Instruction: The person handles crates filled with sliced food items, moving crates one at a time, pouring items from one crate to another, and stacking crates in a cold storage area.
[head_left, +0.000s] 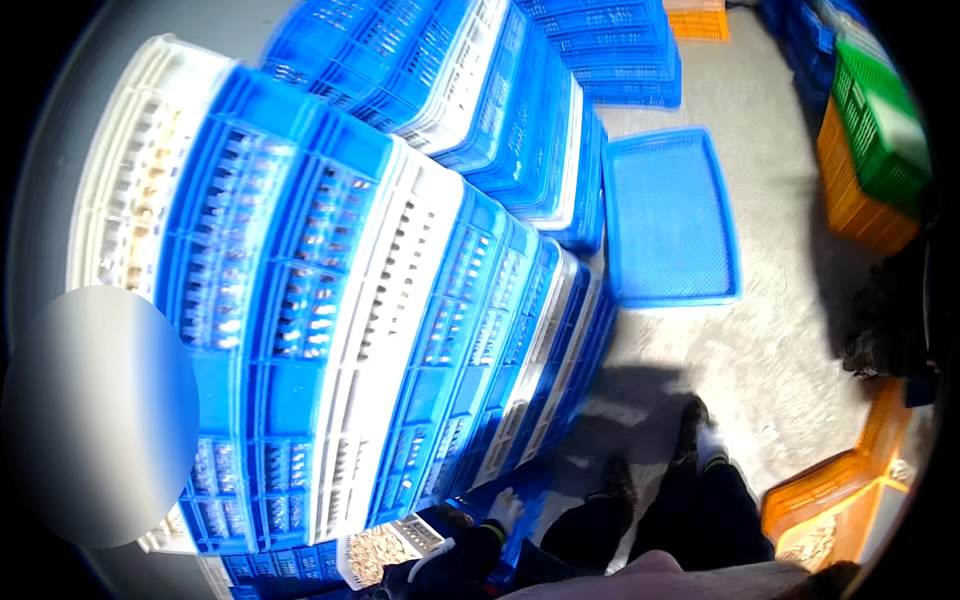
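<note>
One gloved hand (505, 510) reaches low and forward on a dark-sleeved arm, fingers spread; which hand it is cannot be told.

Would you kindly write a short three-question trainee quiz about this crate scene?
1. True or false: the tall stack holds only blue crates.
2. What lies flat on the floor right of the stacks? A) blue tray B) green crate C) white lid
3. Which gloved hand shows beside the stack's base?

Key:
1. False; white crates sit between the blue ones.
2. A, the blue tray.
3. One hand, fingers spread; which one cannot be told.
</note>
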